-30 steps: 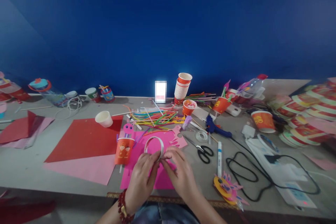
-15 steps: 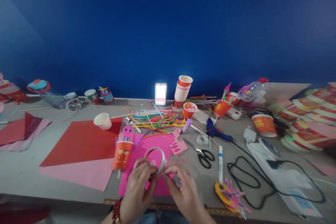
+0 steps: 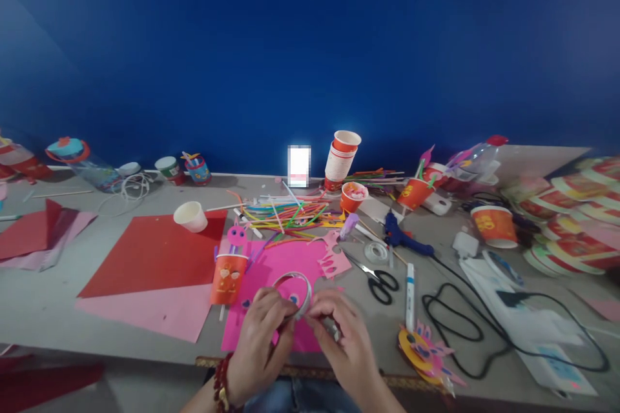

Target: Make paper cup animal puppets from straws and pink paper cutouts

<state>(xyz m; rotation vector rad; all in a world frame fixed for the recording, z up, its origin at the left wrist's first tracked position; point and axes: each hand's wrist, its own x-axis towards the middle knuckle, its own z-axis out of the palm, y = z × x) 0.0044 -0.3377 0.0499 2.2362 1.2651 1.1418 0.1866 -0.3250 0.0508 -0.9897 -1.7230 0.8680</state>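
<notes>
Since the grey table (image 3: 39,322) carries everything, layout looks sorted by use: paper stock left, tools right (my read). Red sheet (image 3: 155,251) lies flat at left, overlapping a pale pink sheet (image 3: 155,313), probably parked there to keep spare stock off the work spot. Magenta sheet (image 3: 276,264) sits straight in front of the body, below the hands, so it reads as the active surface. Power strip (image 3: 504,310) is well off to the right, likely to keep wiring away from the paper. Left hand (image 3: 264,335) grasps the white ring, thumb against fingers at its near-left edge, seemingly as the steadying side. Right hand (image 3: 346,342) has thumb and fingertips together right at the ring's near edge; can't tell if they pinch the ring itself or some strip on it. Orange cup (image 3: 228,281) stands upright at the magenta sheet's left edge, clear of both hands. Scissors (image 3: 375,276) lie handles toward the person, handy for the right side. White ring (image 3: 309,292), maybe a tape roll, is tilted up on edge between the hands, over the magenta sheet.
</notes>
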